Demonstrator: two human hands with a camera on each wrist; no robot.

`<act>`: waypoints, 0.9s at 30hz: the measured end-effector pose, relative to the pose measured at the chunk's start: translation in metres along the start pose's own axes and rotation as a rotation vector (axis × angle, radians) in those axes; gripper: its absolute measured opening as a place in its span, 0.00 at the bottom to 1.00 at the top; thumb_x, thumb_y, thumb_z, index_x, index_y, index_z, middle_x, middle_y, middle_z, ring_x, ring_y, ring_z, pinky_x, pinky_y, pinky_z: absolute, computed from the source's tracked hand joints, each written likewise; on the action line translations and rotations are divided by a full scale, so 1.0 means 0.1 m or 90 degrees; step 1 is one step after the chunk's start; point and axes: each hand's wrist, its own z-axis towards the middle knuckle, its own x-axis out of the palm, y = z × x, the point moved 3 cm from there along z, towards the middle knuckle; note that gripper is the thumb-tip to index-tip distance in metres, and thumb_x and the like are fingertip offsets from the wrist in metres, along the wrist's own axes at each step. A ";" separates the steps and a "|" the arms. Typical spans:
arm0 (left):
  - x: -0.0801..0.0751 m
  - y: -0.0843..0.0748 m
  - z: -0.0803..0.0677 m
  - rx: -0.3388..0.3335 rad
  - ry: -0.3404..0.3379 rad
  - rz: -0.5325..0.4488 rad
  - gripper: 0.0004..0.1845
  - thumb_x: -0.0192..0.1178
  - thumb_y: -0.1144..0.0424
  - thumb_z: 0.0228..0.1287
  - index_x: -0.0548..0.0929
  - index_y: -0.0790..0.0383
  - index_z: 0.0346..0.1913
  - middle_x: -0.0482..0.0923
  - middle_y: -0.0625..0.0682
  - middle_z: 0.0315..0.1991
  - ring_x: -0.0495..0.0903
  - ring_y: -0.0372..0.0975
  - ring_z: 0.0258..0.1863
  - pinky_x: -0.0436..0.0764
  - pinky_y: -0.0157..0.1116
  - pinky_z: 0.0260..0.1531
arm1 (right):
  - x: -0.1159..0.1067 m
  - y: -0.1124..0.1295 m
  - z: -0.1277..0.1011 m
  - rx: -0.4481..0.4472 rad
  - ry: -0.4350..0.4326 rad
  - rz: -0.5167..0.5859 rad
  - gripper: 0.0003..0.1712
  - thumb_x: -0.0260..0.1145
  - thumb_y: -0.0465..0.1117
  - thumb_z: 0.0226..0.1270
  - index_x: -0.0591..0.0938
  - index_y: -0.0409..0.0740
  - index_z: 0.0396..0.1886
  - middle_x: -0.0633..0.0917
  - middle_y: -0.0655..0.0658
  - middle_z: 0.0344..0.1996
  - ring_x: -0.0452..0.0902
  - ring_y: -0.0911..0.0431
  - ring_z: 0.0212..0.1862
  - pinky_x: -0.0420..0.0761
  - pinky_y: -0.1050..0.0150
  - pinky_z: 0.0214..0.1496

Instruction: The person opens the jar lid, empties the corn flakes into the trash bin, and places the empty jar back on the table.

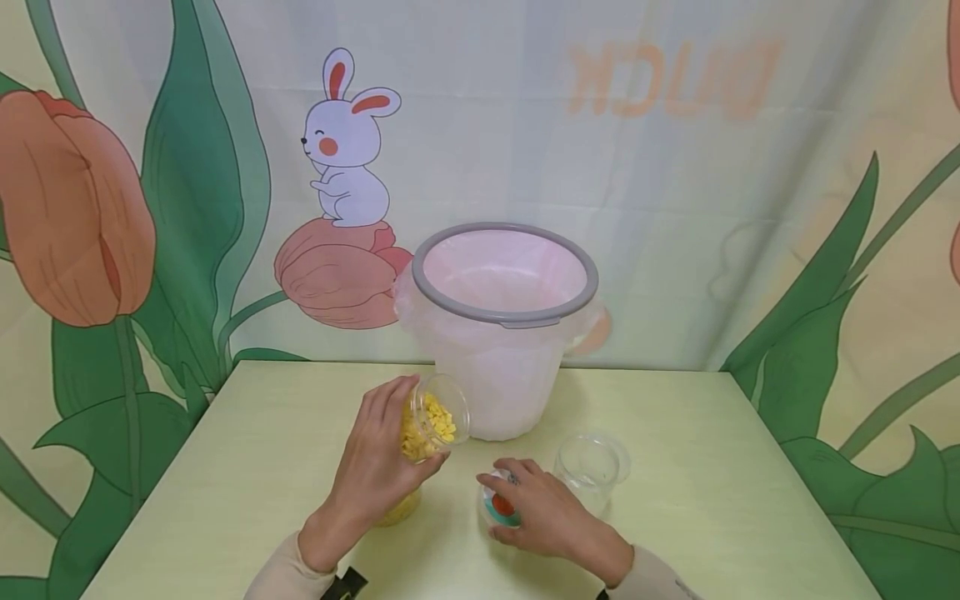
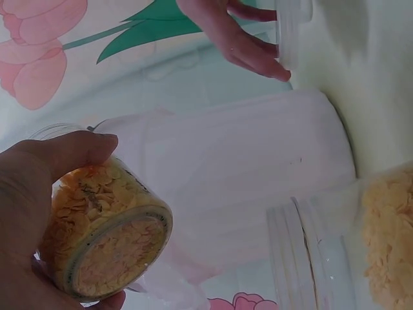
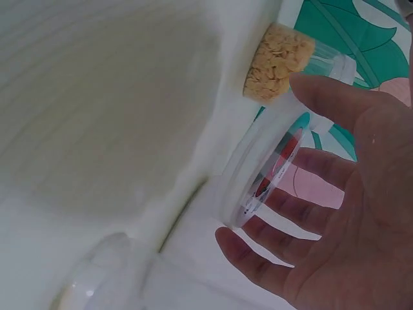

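Item, as I read it from my remote station: one clear plastic jar [image 1: 431,427] of yellow flakes, gripped round its body by the left hand [image 1: 375,471], lifted off the pale green table [image 1: 712,500] and tipped so its open mouth points up and away toward the bin [image 1: 504,333] just beyond it; long axis runs from the palm obliquely up toward the bin's wall, base toward the wrist, as the left wrist view shows with the flake-packed bottom facing the lens. Handling, by my judgement: light, rigid, thin-walled and smooth, so somewhat slippery; contents loose and ready to spill once the mouth drops below level; best held round the mid-body with thumb opposite fingers, as now. Item: one round lid [image 1: 498,504] with a red and teal label, held on edge by the right hand [image 1: 547,517], fingers curled lightly over it, low over the table. Item: one empty clear jar [image 1: 591,468], upright, just beside that hand. Item: a second container of yellow flakes [image 1: 401,508], mostly hidden under the left hand; I cannot tell whether it stands upright. Item: bin, grey-rimmed, lined with a pale pink bag, standing at the table's far edge.
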 end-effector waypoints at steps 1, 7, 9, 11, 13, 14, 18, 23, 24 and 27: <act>0.00 0.00 0.00 0.001 0.000 0.001 0.59 0.85 0.55 0.26 0.65 0.61 0.68 0.71 0.57 0.60 0.71 0.48 0.59 0.79 0.49 0.58 | 0.02 -0.01 0.00 0.001 0.003 -0.001 0.38 0.70 0.59 0.60 0.72 0.58 0.69 0.72 0.45 0.67 0.71 0.47 0.64 0.82 0.52 0.51; -0.01 0.01 0.00 0.000 0.000 0.003 0.59 0.85 0.56 0.26 0.65 0.61 0.68 0.71 0.58 0.61 0.71 0.48 0.59 0.79 0.49 0.58 | 0.08 -0.04 0.02 0.005 0.016 -0.002 0.38 0.70 0.59 0.59 0.72 0.58 0.68 0.73 0.45 0.66 0.72 0.47 0.64 0.82 0.53 0.51; -0.02 0.02 0.00 -0.003 0.003 0.004 0.59 0.85 0.56 0.27 0.65 0.60 0.68 0.71 0.57 0.61 0.71 0.48 0.59 0.79 0.49 0.58 | 0.09 -0.04 0.03 0.009 0.019 0.000 0.38 0.71 0.59 0.59 0.73 0.57 0.68 0.74 0.45 0.65 0.72 0.48 0.63 0.82 0.54 0.50; -0.02 0.02 -0.01 -0.005 0.006 0.005 0.59 0.85 0.55 0.27 0.65 0.60 0.68 0.71 0.57 0.61 0.71 0.48 0.59 0.79 0.49 0.58 | 0.10 -0.05 0.03 0.013 0.026 0.001 0.37 0.71 0.59 0.58 0.73 0.57 0.67 0.74 0.44 0.64 0.72 0.48 0.62 0.81 0.55 0.50; -0.01 0.03 -0.01 -0.007 0.009 0.008 0.58 0.85 0.56 0.27 0.65 0.60 0.68 0.71 0.57 0.61 0.71 0.48 0.59 0.79 0.49 0.58 | 0.11 -0.05 0.04 0.019 0.036 -0.002 0.37 0.71 0.59 0.58 0.74 0.57 0.67 0.75 0.45 0.63 0.73 0.48 0.61 0.81 0.56 0.50; -0.01 0.03 -0.01 -0.008 0.010 0.008 0.58 0.85 0.55 0.27 0.65 0.60 0.68 0.71 0.56 0.61 0.71 0.48 0.59 0.79 0.49 0.58 | 0.12 -0.06 0.04 0.021 0.043 -0.003 0.37 0.71 0.60 0.58 0.74 0.57 0.67 0.75 0.45 0.63 0.73 0.48 0.60 0.81 0.56 0.49; 0.00 0.04 -0.01 -0.008 0.014 0.009 0.58 0.85 0.56 0.28 0.65 0.60 0.68 0.71 0.56 0.61 0.70 0.47 0.59 0.79 0.48 0.58 | 0.16 -0.07 0.05 0.030 0.063 -0.009 0.38 0.71 0.61 0.58 0.74 0.58 0.67 0.75 0.46 0.63 0.73 0.49 0.60 0.80 0.56 0.49; 0.00 0.04 -0.02 -0.013 0.022 0.008 0.57 0.84 0.56 0.28 0.65 0.59 0.68 0.71 0.55 0.61 0.70 0.47 0.60 0.79 0.48 0.59 | 0.20 -0.09 0.06 0.043 0.073 -0.013 0.38 0.71 0.62 0.57 0.74 0.59 0.67 0.75 0.46 0.63 0.72 0.49 0.60 0.80 0.54 0.50; 0.00 0.04 -0.02 -0.015 0.024 0.007 0.57 0.84 0.56 0.29 0.65 0.59 0.69 0.71 0.55 0.61 0.70 0.47 0.60 0.78 0.48 0.59 | 0.22 -0.09 0.06 0.046 0.074 -0.012 0.38 0.71 0.62 0.57 0.74 0.60 0.67 0.75 0.46 0.63 0.72 0.49 0.61 0.80 0.53 0.50; 0.00 0.04 -0.03 -0.020 0.030 0.004 0.57 0.84 0.56 0.29 0.65 0.59 0.69 0.71 0.55 0.61 0.70 0.47 0.60 0.78 0.48 0.60 | 0.25 -0.10 0.06 0.055 0.081 -0.008 0.37 0.72 0.62 0.56 0.75 0.60 0.66 0.75 0.47 0.63 0.72 0.48 0.61 0.80 0.53 0.50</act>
